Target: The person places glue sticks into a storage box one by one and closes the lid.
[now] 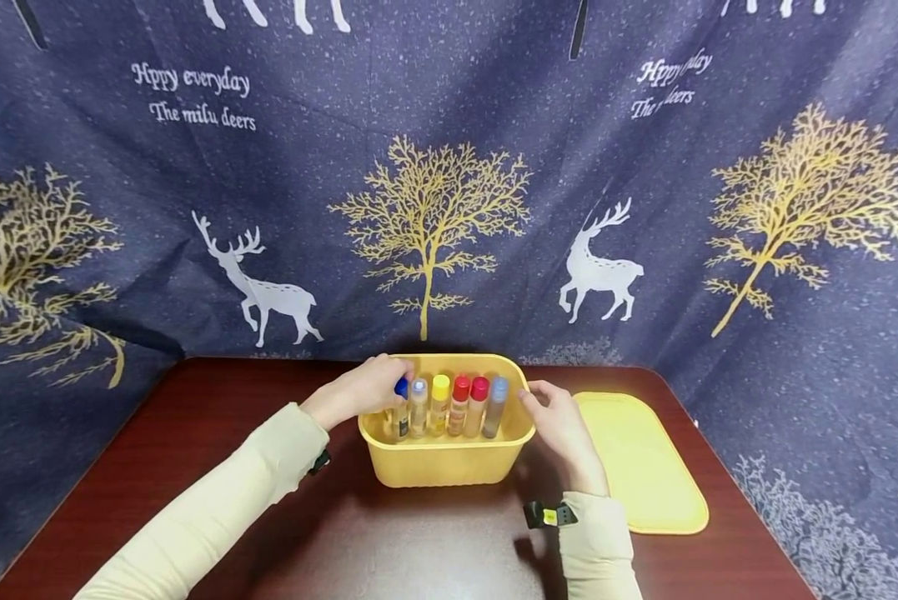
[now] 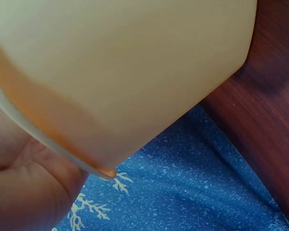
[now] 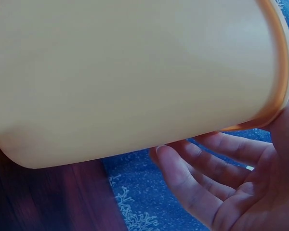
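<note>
A yellow plastic bin (image 1: 444, 462) holds a row of slim clear bottles with coloured caps, among them a yellow-capped bottle (image 1: 438, 406) and a red-capped bottle (image 1: 459, 408). My left hand (image 1: 369, 387) reaches over the bin's left rim and pinches the blue-capped bottle (image 1: 401, 417) at the end of the row. At the other end stands a pale-blue-capped bottle (image 1: 495, 410). My right hand (image 1: 564, 425) rests at the right rim, its fingers loosely spread along the outside of the bin wall (image 3: 135, 86). The bin's wall (image 2: 135, 62) hides the left fingertips in the left wrist view.
A flat yellow lid (image 1: 644, 467) lies on the dark red-brown table (image 1: 216, 433), to the right of my right forearm. Behind the table hangs a blue cloth (image 1: 479, 333) with trees and deer printed on it.
</note>
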`<state>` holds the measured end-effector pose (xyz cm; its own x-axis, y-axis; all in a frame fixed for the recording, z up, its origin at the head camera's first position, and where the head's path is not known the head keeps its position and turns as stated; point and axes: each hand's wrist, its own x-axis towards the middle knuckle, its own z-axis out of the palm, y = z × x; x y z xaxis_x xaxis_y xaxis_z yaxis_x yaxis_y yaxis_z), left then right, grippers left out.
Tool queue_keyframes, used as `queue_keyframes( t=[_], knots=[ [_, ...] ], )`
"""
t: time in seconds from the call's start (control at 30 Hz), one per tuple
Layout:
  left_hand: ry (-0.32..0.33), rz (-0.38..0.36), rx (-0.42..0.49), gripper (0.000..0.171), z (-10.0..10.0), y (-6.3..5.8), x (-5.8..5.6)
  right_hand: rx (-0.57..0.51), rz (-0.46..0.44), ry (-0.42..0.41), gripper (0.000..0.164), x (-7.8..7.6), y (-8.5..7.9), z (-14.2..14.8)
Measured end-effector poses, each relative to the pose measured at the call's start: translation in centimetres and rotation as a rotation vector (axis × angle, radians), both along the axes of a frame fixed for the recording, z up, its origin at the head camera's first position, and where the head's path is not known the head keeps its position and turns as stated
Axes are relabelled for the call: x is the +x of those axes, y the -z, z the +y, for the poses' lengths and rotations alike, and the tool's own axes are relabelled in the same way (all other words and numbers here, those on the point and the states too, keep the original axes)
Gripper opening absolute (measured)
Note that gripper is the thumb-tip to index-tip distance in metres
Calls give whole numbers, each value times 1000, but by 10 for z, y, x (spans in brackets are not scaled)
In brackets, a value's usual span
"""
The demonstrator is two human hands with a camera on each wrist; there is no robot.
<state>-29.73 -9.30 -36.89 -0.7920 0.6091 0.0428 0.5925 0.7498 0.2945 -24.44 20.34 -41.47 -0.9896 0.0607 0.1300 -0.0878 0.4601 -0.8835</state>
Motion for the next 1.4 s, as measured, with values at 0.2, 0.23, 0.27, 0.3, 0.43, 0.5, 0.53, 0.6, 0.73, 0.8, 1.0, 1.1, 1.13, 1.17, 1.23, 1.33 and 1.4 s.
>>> queue_keyframes(
  t=[0.2, 0.23, 0.27, 0.3, 0.43, 0.5, 0.53, 0.6, 0.73, 0.8, 1.0, 1.1, 1.13, 1.17, 1.23, 1.33, 1.4],
  knots=[
    [-46, -27, -1, 19, 2, 0, 5, 36, 13, 0, 28, 0, 1, 1],
    [-54, -29, 4, 21, 2, 0, 7, 38, 14, -1, 28, 0, 1, 1],
    [-63, -30, 10, 24, 2, -1, 8, 40, 16, 1, 28, 0, 1, 1],
    [-73, -26, 18, 29, 1, -2, 11, 43, 18, -1, 28, 0, 1, 1],
    [-133, -11, 72, 50, -3, -7, 24, 38, 15, -2, 27, 0, 1, 1],
    [-156, -2, 112, 56, -6, -10, 30, 30, 16, 3, 26, -1, 1, 1],
    [-166, 4, 129, 57, -8, -11, 32, 21, 14, 4, 26, -1, 1, 1],
    [-186, 8, 163, 57, -11, -13, 36, 24, 18, 8, 26, -1, 1, 1],
    [-229, 21, 200, 57, -19, -13, 44, 56, 30, 6, 26, 0, 0, 3],
    [-250, 32, 218, 57, -22, -12, 47, 71, 35, 3, 27, 1, 0, 3],
    [-310, 49, 285, 56, -29, -2, 50, 80, 35, -6, 28, 1, -1, 4],
    [-366, 58, 324, 53, -31, 3, 51, 82, 33, -7, 29, 2, -1, 5],
    [-385, 59, 337, 52, -32, 5, 52, 82, 31, -9, 29, 2, -2, 5],
    [-406, 61, 348, 51, -32, 7, 52, 81, 30, -7, 29, 2, -2, 5],
    [-444, 64, 370, 48, -32, 10, 52, 82, 30, -6, 29, 2, -2, 4],
    [-484, 64, 383, 46, -32, 15, 51, 78, 31, -4, 29, 2, -2, 2],
    [-505, 63, 388, 47, -33, 20, 52, 71, 29, -3, 29, 2, -2, 1]
  ],
)
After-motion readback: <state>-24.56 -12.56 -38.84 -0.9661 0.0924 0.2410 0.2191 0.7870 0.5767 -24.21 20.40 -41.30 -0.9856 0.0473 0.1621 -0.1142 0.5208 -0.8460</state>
